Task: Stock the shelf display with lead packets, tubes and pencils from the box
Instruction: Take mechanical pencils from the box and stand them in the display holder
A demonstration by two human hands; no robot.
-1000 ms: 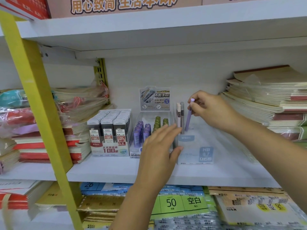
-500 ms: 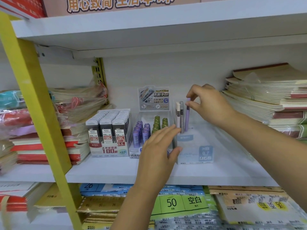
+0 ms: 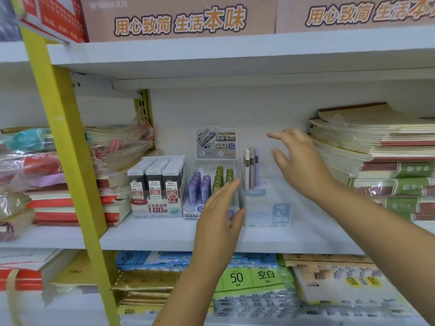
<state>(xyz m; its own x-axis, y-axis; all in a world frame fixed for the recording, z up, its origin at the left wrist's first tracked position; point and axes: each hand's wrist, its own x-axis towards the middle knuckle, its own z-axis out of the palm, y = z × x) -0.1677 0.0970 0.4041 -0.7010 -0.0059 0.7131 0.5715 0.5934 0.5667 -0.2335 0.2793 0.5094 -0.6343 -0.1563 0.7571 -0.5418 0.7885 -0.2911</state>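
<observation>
A clear pencil display stand (image 3: 268,208) sits on the white middle shelf (image 3: 164,236). Three pencils stand upright at its back left: white (image 3: 246,165), grey (image 3: 251,165) and purple (image 3: 256,164). My right hand (image 3: 299,161) hovers just right of them, fingers spread, holding nothing. My left hand (image 3: 221,215) rests flat against the stand's left side, thumb at its front corner. Left of the stand is a clear tray of purple and green lead tubes (image 3: 207,184), then a box of black lead packets (image 3: 156,182). The supply box is out of view.
Stacked notebooks (image 3: 376,156) crowd the shelf's right end and wrapped notebook bundles (image 3: 54,175) the left. A yellow upright (image 3: 68,161) slants across the left. The shelf above (image 3: 235,55) overhangs. Paper packs (image 3: 259,278) fill the shelf below.
My right hand set the purple pencil upright beside the grey one, let go of it, and drew back to the right with fingers spread. My left hand stayed on the stand.
</observation>
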